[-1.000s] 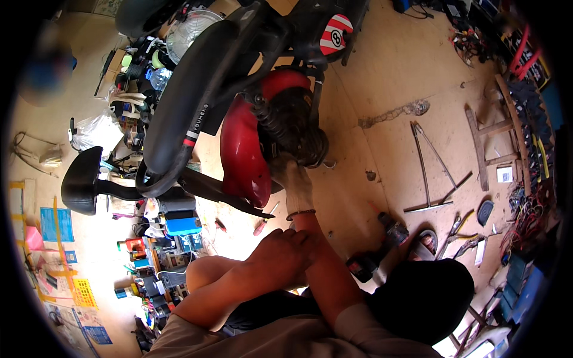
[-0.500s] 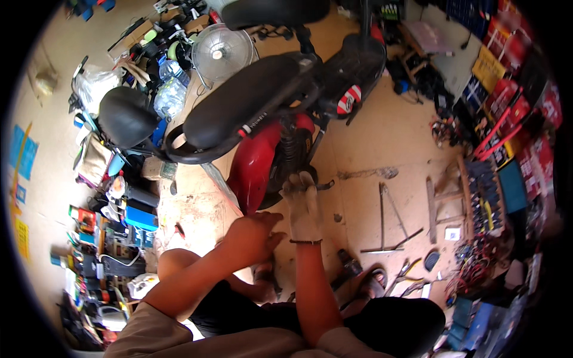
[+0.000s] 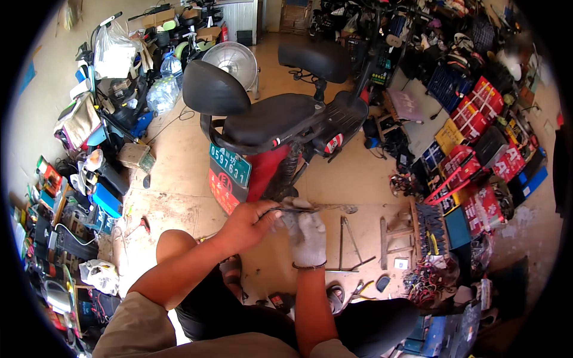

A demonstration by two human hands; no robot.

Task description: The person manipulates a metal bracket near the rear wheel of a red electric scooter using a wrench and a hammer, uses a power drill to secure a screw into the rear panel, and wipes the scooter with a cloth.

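Hands are meeting at six o'clock of the scooter [image 3: 280, 128]: I'm pinching a thin tool [image 3: 298, 209] with my bare left hand [image 3: 248, 224], my gloved right hand [image 3: 307, 235] closing around it too; aligning comes next, I judge.

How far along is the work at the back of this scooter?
Done: nothing shows as finished. In hand: the bare left hand and gloved right hand meet on a thin metal tool behind the red rear fender. Left: hand tools lie spread on the floor.
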